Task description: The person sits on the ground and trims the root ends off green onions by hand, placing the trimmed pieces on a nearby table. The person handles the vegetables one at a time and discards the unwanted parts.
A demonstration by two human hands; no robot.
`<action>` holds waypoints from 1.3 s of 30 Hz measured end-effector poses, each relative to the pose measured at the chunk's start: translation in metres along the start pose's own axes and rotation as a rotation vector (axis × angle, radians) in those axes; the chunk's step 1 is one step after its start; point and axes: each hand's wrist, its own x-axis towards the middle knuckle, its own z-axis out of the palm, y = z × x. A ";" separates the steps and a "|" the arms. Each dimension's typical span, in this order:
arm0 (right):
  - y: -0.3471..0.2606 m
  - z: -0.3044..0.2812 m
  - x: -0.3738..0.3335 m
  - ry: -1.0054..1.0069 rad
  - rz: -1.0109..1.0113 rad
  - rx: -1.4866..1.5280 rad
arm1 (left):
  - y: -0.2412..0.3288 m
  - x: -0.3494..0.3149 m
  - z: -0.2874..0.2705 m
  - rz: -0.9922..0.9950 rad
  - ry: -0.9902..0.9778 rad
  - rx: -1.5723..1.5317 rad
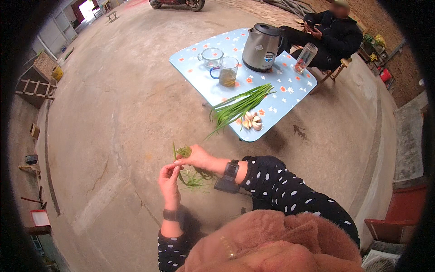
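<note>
Over the concrete floor, my left hand (169,180) and my right hand (197,157) meet with their fingertips pinched together. Between them is a thin green chive stalk (174,148), its top sticking up past the fingers. A tuft of greens (184,151) shows at my right hand, partly hidden by it. Green scraps (195,181) lie lower down, below my hands. On the near corner of the blue flowered table (290,97) rests a bunch of long chives (242,105), its ends hanging over the edge. Garlic (252,121) sits beside the bunch.
The table also bears a steel kettle (261,50), a glass mug (228,72) with liquid, a glass cup (211,57) and a clear bottle (306,59). Behind it a person (335,34) sits on a chair. A motorbike (179,3) stands at the far end.
</note>
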 end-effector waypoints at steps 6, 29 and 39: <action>0.003 -0.001 0.001 0.059 -0.054 0.036 | -0.002 0.002 -0.001 0.003 -0.032 0.026; -0.007 -0.005 0.002 -0.027 -0.072 -0.042 | 0.009 -0.004 0.001 -0.019 -0.050 0.028; -0.003 -0.004 0.003 -0.014 -0.138 -0.074 | 0.008 -0.003 -0.002 -0.026 -0.083 -0.006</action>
